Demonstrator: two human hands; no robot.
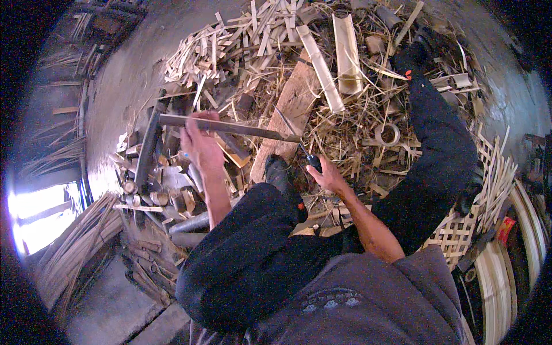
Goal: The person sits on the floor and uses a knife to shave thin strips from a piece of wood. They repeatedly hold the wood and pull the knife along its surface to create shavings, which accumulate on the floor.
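Hands [204, 145] holding brown stick [253, 131], black-handled blade [312, 160]

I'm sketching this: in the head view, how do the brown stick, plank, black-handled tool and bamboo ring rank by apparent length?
1. Brown stick and plank: too alike to rank, plank partly covered
2. Black-handled tool
3. Bamboo ring
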